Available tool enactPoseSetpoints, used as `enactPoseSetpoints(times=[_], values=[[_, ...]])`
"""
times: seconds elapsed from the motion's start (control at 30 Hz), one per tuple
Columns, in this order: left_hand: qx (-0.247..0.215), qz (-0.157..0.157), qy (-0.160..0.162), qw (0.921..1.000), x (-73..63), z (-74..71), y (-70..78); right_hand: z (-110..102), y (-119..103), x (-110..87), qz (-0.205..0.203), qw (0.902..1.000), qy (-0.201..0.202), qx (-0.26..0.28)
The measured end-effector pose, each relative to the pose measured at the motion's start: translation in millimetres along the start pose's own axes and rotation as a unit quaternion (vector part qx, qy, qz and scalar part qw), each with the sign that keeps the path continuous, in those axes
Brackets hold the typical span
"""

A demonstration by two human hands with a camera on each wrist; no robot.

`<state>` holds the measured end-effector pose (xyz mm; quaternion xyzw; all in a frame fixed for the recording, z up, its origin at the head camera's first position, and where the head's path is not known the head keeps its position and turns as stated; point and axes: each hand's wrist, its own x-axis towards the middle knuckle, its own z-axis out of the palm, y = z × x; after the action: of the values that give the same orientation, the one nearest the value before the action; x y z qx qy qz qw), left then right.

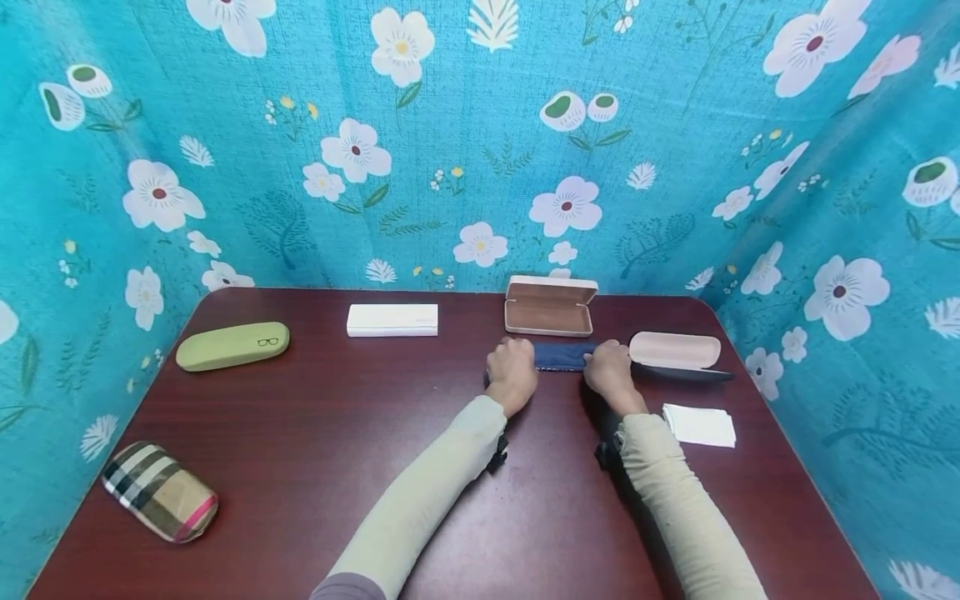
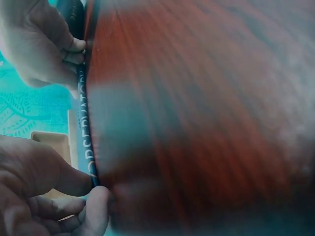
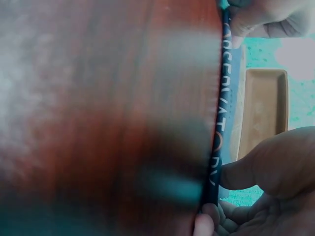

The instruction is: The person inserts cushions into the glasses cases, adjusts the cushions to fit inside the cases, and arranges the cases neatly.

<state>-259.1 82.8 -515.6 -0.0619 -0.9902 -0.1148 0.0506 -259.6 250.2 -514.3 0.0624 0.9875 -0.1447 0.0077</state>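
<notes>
Both hands pinch a dark blue folded cloth [image 1: 560,357] by its two ends, close over the table. My left hand [image 1: 512,375] has its left end between thumb and fingers; my right hand [image 1: 609,375] has the right end. White lettering runs along the edge of the cloth [image 3: 217,142] in both wrist views. Just behind it stands an open glasses case with a brown inside [image 1: 551,317], its lid raised. Beside my right hand lies another open glasses case, dark outside with a pale pink lining [image 1: 673,350].
A folded white cloth [image 1: 700,425] lies right of my right forearm. At the back left are a white case [image 1: 392,321] and a green glasses case [image 1: 232,346]. A plaid case [image 1: 161,492] sits near the left edge. A flowered blue curtain [image 1: 450,167] surrounds the dark red table [image 1: 337,433].
</notes>
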Motion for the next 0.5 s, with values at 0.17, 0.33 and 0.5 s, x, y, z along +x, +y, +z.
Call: enactPoseSetpoints(times=[0.17,0.33,0.5], values=[[0.005,-0.004,0.007,0.9999,0.1,0.3,0.7,-1.0,-0.4,0.8,0.013,0.9999,-0.001,0.010],[-0.007,-0.003,0.014,0.9999,-1.5,2.2,0.2,-0.9,1.1,1.7,0.024,0.9995,-0.012,0.015],[-0.013,-0.007,0.018,0.9997,-2.0,4.2,-1.5,-0.7,1.7,0.5,0.022,0.9990,0.005,0.038]])
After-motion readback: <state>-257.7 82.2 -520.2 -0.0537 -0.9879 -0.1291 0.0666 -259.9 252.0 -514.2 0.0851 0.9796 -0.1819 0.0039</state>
